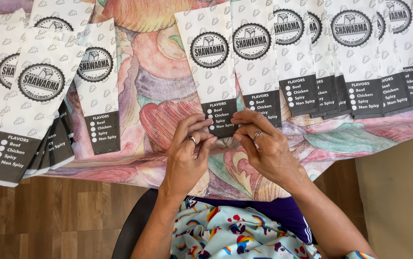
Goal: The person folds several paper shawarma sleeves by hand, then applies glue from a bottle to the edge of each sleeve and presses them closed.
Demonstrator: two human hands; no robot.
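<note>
Left hand (187, 148) and right hand (264, 144) pinch the dark bottom edge of one white paper sleeve (213, 72); best kept flat on the tabletop (341, 144), thumbs pressing evenly.

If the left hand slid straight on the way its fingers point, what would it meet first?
The left hand points up and right, fingers already at the dark bottom band of the white paper bag in front. Going on, it would likely run along that bag, lying on the patterned tablecloth.

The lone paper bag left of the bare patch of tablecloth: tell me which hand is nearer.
Left. The left hand lies just right of that paper bag; the right hand is farther right.
</note>
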